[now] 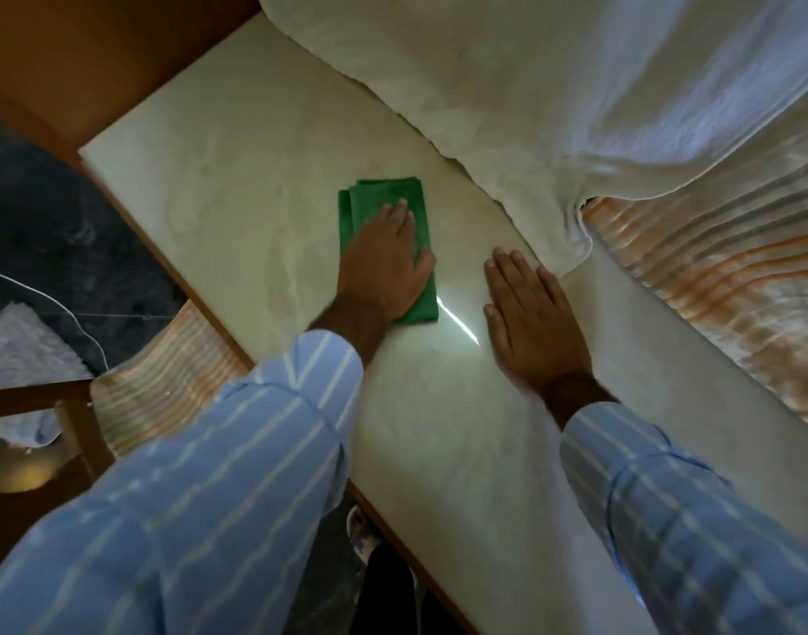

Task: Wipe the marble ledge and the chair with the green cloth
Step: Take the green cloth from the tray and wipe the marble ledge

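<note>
Left hand pressed flat on the folded green cloth mid marble ledge, cloth's long axis along the forearm; right hand flat, empty, just beside.

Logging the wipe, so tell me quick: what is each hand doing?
Left hand: open, pressed flat on the green cloth.
Right hand: open, flat on the marble ledge, holding nothing.
</note>
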`<state>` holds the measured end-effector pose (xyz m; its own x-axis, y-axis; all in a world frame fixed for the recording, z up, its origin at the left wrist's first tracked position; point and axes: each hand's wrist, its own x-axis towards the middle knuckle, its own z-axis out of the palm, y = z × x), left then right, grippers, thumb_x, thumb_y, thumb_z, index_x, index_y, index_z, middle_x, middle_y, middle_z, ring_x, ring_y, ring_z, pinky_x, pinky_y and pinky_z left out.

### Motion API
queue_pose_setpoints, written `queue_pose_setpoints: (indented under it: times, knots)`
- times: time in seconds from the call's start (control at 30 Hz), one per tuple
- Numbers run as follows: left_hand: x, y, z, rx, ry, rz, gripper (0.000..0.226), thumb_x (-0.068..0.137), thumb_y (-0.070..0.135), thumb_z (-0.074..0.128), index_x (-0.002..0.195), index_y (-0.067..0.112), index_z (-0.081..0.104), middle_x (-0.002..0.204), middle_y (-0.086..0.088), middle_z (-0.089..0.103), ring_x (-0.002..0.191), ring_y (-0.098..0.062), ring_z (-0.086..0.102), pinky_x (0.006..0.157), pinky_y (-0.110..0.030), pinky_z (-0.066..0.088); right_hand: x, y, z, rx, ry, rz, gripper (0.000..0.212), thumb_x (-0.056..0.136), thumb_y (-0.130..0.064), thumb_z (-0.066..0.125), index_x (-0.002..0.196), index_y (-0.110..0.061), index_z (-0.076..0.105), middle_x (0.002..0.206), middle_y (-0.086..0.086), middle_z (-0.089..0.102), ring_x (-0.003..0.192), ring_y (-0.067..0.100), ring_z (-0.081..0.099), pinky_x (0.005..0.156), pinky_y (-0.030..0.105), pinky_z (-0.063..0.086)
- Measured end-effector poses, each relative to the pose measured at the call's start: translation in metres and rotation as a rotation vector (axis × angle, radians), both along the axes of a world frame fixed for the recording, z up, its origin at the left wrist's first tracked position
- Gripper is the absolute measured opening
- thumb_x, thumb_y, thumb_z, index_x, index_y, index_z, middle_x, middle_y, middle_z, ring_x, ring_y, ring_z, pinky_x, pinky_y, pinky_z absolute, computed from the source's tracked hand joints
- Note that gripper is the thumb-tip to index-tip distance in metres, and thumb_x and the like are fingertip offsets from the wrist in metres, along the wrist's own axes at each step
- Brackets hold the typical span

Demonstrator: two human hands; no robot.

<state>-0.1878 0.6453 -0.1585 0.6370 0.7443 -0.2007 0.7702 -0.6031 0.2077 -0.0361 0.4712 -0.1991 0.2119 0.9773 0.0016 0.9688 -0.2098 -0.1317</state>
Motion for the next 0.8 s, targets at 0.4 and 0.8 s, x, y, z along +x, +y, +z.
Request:
queue_pose_setpoints:
  times: [0.4, 0.8]
  knots:
    - [-0.017, -0.007, -0.008, 0.066, -0.084, -0.034, 0.053, 0.100, 0.033, 0.043, 0.142, 0.003, 0.052, 0.152, -0.013, 0.048, 0.141, -0.028, 0.043, 0.116, -0.038, 0.034, 0.002, 0.001, -0.002, 0.002, -0.011, 0.007, 0.062, 0.110, -0.037, 0.027, 0.165, -0.010, 0.032, 0.174, 0.011, 0.031, 0.162, 0.026, 0.028, 0.132, 0.048, 0.023]
    - [-0.013, -0.008, -0.027, 0.112, 0.004, 0.187, 0.071, 0.103, 0.048, 0.019, 0.157, 0.003, 0.016, 0.167, -0.014, 0.013, 0.153, -0.029, 0.013, 0.124, -0.047, 0.012, 0.003, 0.000, -0.007, 0.038, 0.019, 0.003, 0.061, 0.109, -0.036, 0.030, 0.165, -0.011, 0.033, 0.174, 0.009, 0.032, 0.162, 0.024, 0.029, 0.132, 0.047, 0.024]
